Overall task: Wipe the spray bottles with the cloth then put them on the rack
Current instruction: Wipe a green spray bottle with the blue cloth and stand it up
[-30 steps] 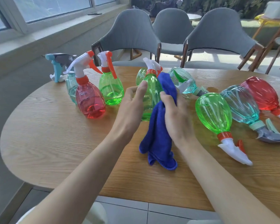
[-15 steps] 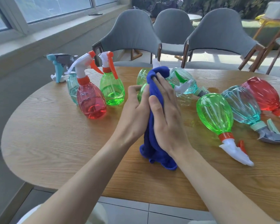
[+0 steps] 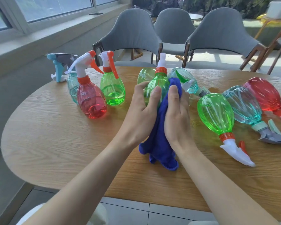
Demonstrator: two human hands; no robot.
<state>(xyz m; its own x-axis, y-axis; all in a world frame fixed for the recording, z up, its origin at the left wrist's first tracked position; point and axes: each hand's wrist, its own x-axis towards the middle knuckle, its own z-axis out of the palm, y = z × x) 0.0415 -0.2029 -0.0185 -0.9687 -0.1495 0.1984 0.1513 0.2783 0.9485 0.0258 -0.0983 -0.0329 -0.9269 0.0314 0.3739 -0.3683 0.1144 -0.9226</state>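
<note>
**Wiping under way on one green bottle; no rack in sight**

Both bare hands are working at the middle of the oval wooden table (image 3: 44, 143). The left hand (image 3: 140, 114) is bracing an upright translucent green plastic spray bottle with an orange collar and white nozzle (image 3: 156, 82), its fingers spread slightly apart and wrapped against the bottle's left side. The right hand (image 3: 177, 114) is pressing a dark blue microfibre cloth (image 3: 161, 143) against the bottle's right side, fingers together and closed on the cloth; the cloth's loose tail is trailing down onto the table toward the near edge.

Toward the far-left edge three bottles are standing upright: a translucent red bottle with white-and-orange trigger (image 3: 91, 101), a green bottle with the same trigger just beside it (image 3: 112, 88), and a pale teal bottle with a blue-grey trigger behind them (image 3: 71, 88). Possibly these are the finished ones, but the view gives no way to tell.

Along the right side the rest are lying on their sides: a green bottle with its white nozzle pointing at the near edge (image 3: 216, 112), a teal bottle with a grey trigger (image 3: 243, 104), and a red bottle nearest the right edge (image 3: 264, 95). Behind the hands, near the far edge, another teal bottle (image 3: 186, 82) and a green one (image 3: 145, 75) are also lying down.

Judgement: the task is in progress, not near its end. One bottle is being wiped, at least five lying ones look untouched, and nothing is racked, since no rack is showing in this view. Grey upholstered chairs (image 3: 133, 33) are standing beyond the far edge.
</note>
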